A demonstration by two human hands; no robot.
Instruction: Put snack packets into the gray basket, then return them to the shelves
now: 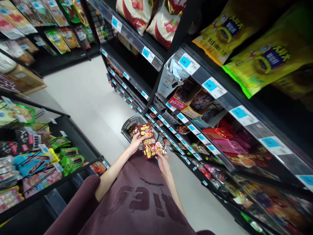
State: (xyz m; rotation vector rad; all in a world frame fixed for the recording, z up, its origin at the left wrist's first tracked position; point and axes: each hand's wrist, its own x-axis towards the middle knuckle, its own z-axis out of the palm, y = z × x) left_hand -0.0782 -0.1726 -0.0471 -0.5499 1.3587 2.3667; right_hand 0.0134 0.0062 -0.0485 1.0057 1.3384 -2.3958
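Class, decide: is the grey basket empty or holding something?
Holding something: dark packets show inside the basket. Cannot tell how full; the red packs in front hide part.

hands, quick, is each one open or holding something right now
Left hand: closed on a dark red packet.
Right hand: closed on a dark, patterned packet; whether it also holds the lower red packet cannot be told.

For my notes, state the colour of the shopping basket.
The shopping basket is dark grey, seen best in the head view.
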